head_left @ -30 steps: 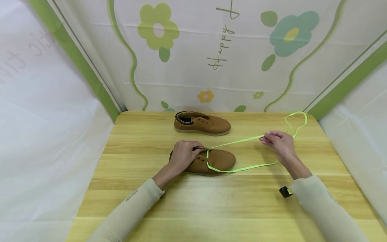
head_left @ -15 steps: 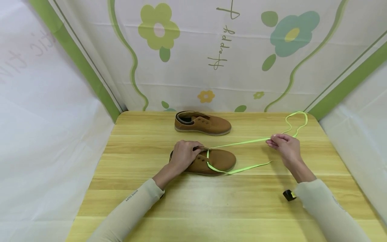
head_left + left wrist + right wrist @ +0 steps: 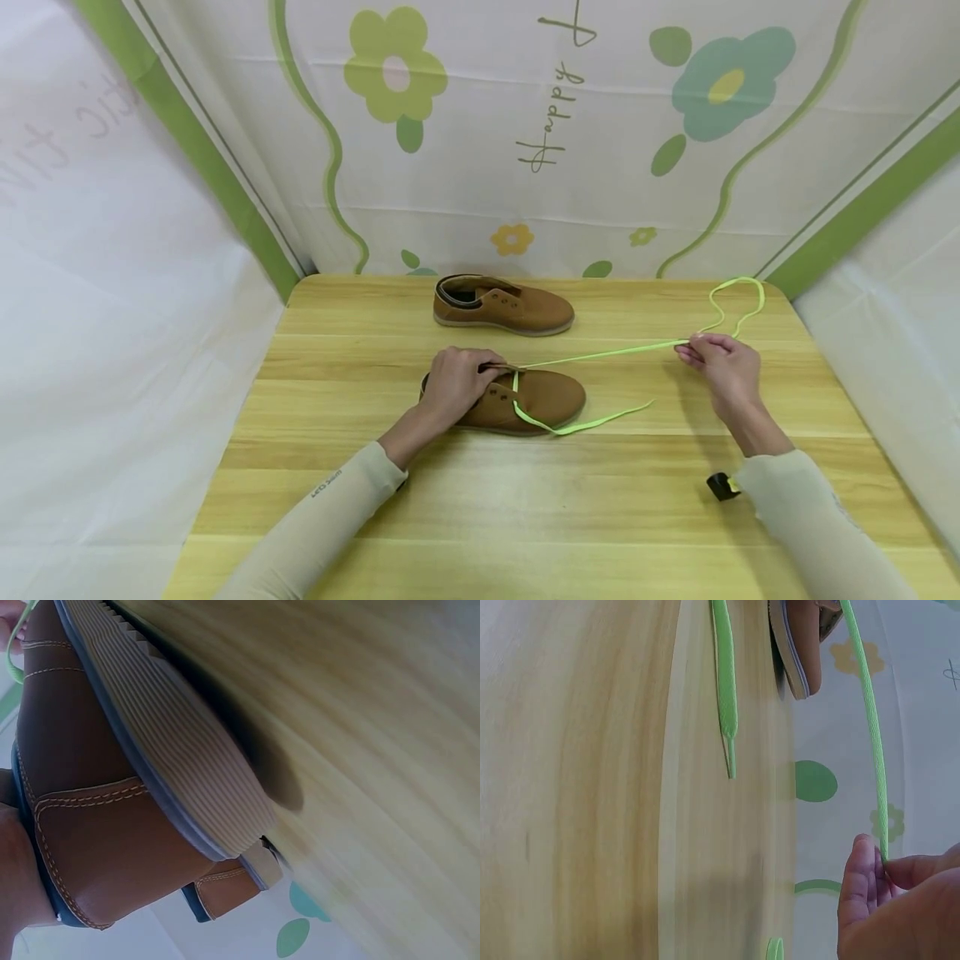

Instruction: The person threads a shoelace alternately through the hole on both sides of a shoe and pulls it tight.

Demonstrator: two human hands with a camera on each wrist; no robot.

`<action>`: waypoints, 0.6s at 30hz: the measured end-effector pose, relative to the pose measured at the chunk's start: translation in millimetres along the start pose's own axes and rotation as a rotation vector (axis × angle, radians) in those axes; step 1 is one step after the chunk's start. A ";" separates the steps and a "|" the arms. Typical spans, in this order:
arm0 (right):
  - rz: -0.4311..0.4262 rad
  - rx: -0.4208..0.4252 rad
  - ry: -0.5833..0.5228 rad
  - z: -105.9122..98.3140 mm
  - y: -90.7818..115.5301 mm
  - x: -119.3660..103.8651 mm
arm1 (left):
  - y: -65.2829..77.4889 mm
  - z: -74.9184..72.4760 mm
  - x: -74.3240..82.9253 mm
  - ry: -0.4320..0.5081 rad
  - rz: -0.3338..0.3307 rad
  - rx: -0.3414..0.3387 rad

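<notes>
A brown shoe (image 3: 551, 396) stands on the table, toe to the right. My left hand (image 3: 452, 385) lies over its opening and pinches the far lace flap between thumb and fingers. A neon green shoelace (image 3: 600, 354) passes across the shoe's front eyelets. Its far strand stretches taut to my right hand (image 3: 723, 367), which pinches it between thumb and fingers. The near strand (image 3: 585, 427) lies slack with its tip on the table, and the plastic-tipped end (image 3: 728, 712) shows in the right wrist view. Shoe side and ribbed sole (image 3: 165, 735) fill much of the left wrist view.
A second brown shoe (image 3: 517, 308), without a lace, stands near the table's back edge. Beyond my right hand a loop of the shoelace lies at the back right corner. White printed cloth (image 3: 465, 167) walls in the wooden table (image 3: 525, 525).
My right hand has moved rightward, drawing the far strand along. The near strand's tip has slid left toward the shoe, so that strand is shorter. My left hand has stayed on the shoe.
</notes>
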State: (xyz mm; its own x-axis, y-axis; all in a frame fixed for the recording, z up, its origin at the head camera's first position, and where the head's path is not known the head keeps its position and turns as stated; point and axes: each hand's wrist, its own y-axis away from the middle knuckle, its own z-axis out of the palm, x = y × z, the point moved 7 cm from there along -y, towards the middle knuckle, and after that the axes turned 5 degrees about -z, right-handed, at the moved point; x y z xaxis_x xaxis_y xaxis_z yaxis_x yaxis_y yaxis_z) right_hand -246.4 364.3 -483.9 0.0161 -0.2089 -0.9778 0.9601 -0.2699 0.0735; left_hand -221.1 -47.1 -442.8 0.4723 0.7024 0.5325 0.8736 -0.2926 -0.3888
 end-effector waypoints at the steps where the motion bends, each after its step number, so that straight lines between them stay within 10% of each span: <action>1: -0.008 -0.005 -0.014 0.4 -0.2 -0.9 | -0.2 0.4 0.0 0.002 -0.002 -0.002; 18: -0.259 -0.304 0.006 73.5 21.8 -47.9 | -0.8 -2.6 0.4 0.034 -0.025 -0.028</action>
State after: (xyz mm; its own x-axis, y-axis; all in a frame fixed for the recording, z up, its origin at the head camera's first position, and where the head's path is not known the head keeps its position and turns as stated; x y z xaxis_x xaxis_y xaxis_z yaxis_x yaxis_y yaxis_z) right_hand -246.8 299.4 -421.0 -0.2362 -0.1645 -0.9577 0.9716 -0.0225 -0.2357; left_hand -221.3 -48.3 -440.3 0.4533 0.6877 0.5671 0.8880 -0.2933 -0.3541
